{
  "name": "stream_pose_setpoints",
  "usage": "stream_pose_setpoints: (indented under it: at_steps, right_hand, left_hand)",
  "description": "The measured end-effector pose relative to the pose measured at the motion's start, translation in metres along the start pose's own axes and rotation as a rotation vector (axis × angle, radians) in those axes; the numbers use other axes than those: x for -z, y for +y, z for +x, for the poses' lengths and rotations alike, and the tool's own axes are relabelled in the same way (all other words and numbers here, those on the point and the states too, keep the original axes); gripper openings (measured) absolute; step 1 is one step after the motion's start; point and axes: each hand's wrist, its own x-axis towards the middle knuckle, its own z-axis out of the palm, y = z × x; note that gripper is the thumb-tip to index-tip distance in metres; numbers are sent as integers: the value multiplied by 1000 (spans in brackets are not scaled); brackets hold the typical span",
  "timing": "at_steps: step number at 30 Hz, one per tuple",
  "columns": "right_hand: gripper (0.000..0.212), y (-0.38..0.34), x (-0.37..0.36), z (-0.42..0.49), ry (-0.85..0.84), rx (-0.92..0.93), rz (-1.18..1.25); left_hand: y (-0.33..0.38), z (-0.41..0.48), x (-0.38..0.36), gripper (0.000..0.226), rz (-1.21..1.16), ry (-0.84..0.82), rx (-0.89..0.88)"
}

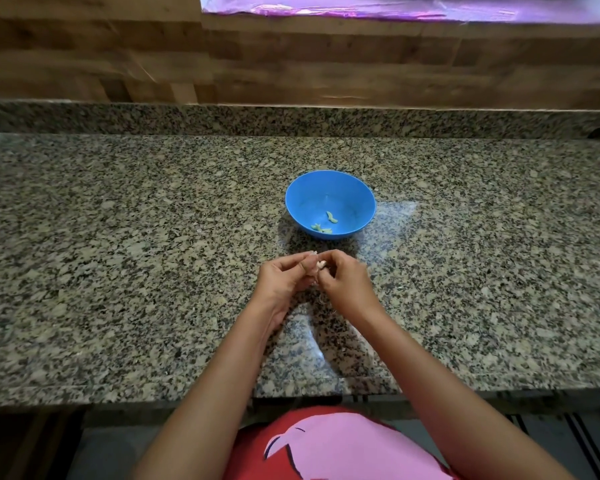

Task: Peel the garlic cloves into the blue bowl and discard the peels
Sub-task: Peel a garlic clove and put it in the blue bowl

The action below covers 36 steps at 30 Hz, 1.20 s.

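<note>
Pale garlic clove (320,264) shows as a small light spot between the two hands, which meet above the speckled granite counter (118,271) just in front of the blue bowl (330,204). The left hand (284,282) curls its fingers round the clove and a bit of papery skin, palm turned inward; the right hand (342,282) pinches at the same clove with thumb and fingertips, so both hands grip it and hide most of it. The bowl stands apart from the hands, farther back on the counter, and a few peeled cloves (326,223) lie on its floor toward the near side. Behind the counter rises a low granite upstand and then a wooden wall (291,64), with a strip of shiny purple foil (378,6) along the top edge. Nothing lies between the hands and the bowl.
</note>
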Motion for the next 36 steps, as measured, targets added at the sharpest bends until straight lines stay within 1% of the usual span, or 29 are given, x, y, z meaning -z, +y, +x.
stream_pose_setpoints:
  at_steps: [4, 7, 8, 10, 12, 13, 16, 18, 19, 20, 21, 22, 24, 26, 31, 33, 36]
  right_hand:
    - [18, 0, 1, 2, -90, -66, 100]
    - [18, 3, -2, 9, -126, -132, 227]
    - [19, 3, -2, 11, -139, -178, 297]
    - [19, 1, 0, 12, -180, -272, 473]
    - [21, 0, 3, 12, -219, -344, 679]
    - [20, 0, 5, 12, -233, -364, 757]
    - [12, 0, 10, 11, -252, -384, 850]
    - [8, 1, 11, 10, -252, -382, 853]
    - [7, 2, 11, 10, -250, -378, 844]
    - [7, 2, 12, 9, -246, -372, 834]
    - [8, 3, 12, 9, -240, -367, 827]
    - [8, 4, 12, 8, -235, -358, 823]
    - [8, 3, 13, 7, -239, -335, 808]
    - [9, 1, 14, 5, -245, -325, 799]
    - [11, -1, 21, 2, -250, -389, 871]
    - [11, 0, 22, 1, -223, -433, 909]
    - [12, 2, 21, -1, -174, -474, 951]
  left_hand:
    - [3, 0, 3, 14, -12, 30, 23]
    - [4, 2, 13, 25, 49, 57, 43]
    - [3, 6, 19, 32, 136, 92, 22]
    - [2, 13, 30, 45, 412, 183, -35]
    - [3, 15, 34, 47, 687, 232, -87]
    - [4, 15, 34, 45, 779, 238, -104]
    - [5, 15, 29, 43, 1015, 229, -126]
    - [5, 11, 26, 46, 1172, 277, -158]
    - [7, 8, 24, 46, 1193, 302, -211]
    - [8, 5, 22, 43, 1150, 298, -284]
    - [11, 2, 19, 37, 1050, 263, -358]
    - [12, 0, 16, 30, 914, 197, -380]
    - [14, -6, 9, 20, 646, 40, -290]
    - [13, -7, 5, 15, 468, -36, -200]
    - [4, -2, -4, 4, 382, -61, -244]
    - [0, -1, -7, 1, 358, -65, -243]
    - [-8, 0, -14, 8, 372, -31, -276]
